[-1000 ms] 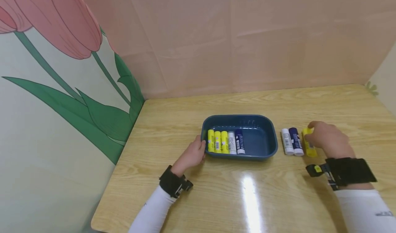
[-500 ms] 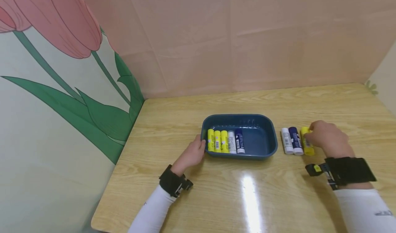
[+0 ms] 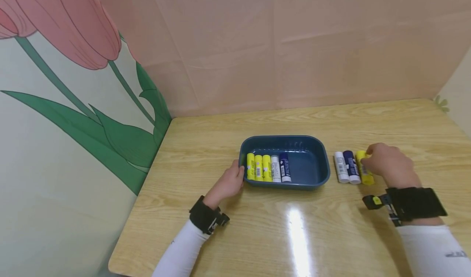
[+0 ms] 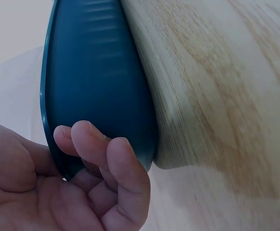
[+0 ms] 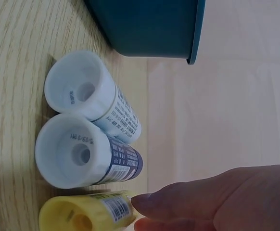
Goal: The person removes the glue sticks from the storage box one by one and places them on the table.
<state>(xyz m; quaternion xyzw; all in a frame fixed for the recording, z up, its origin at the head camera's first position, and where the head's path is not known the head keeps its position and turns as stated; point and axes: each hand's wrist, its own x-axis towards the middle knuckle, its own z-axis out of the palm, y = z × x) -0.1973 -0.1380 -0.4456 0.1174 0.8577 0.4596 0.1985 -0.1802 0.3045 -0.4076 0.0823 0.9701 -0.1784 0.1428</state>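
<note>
My left hand (image 3: 229, 181) grips the left end of a dark blue plastic tray (image 3: 307, 186), its thumb at the rim and its fingers bent in the left wrist view. Inside the tray, three yellow glue sticks (image 3: 259, 168), a white glue stick (image 3: 276, 169) and a navy glue stick (image 3: 285, 168) lie side by side. Right of the tray, my right hand (image 3: 391, 164) pinches the far part of a yellow glue stick (image 3: 364, 170) lying on the table. Beside it lie another navy glue stick (image 5: 123, 161) and another white glue stick (image 5: 118, 118), touching each other.
The wooden table (image 3: 257, 236) reaches a pink-covered wall (image 3: 279, 48) at the back. On the left stands a panel with a tulip picture (image 3: 73, 105). A bright light reflection (image 3: 299, 236) lies on the tabletop before the tray.
The yellow glue stick under my right hand has shifted slightly left, closer to the navy one, mostly in the first half second. The left hand and the tray stay put.
</note>
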